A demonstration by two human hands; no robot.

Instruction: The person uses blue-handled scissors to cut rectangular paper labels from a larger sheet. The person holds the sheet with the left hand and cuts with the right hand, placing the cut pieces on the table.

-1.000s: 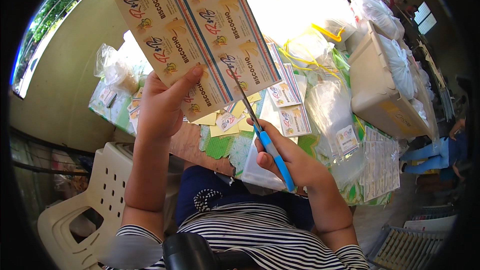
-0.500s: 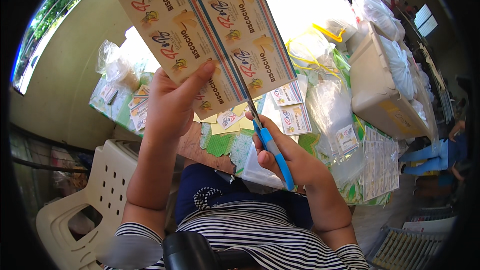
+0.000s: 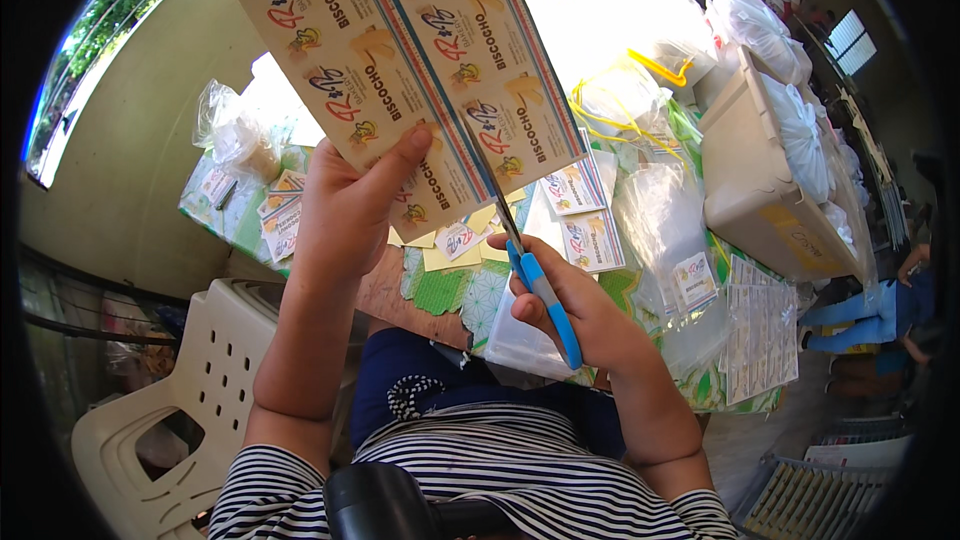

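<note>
- Printed sheet: cream, with repeated labels and coloured stripes, held tilted above the table.
- Left hand: pinches the sheet near its lower left corner. The thumb lies flat on the printed face; the other fingers pass behind the sheet and are hidden, so their exact placing cannot be told.
- Right hand: fingers curled around the blue-and-grey handles of the scissors, below the sheet's lower edge and apart from it. Which fingers sit inside the loops cannot be told.
- Scissors: pointing up and slightly left. One blade shows across the printed face, along the stripe between two label columns, to the right of the left thumb and well apart from it.
- Table, below the sheet: yellow pieces partly overlapped by a small label.
- Table, right of the scissors: striped cards, overlapping, and clear plastic.
- Right side: beige bin holding filled plastic bags.
</note>
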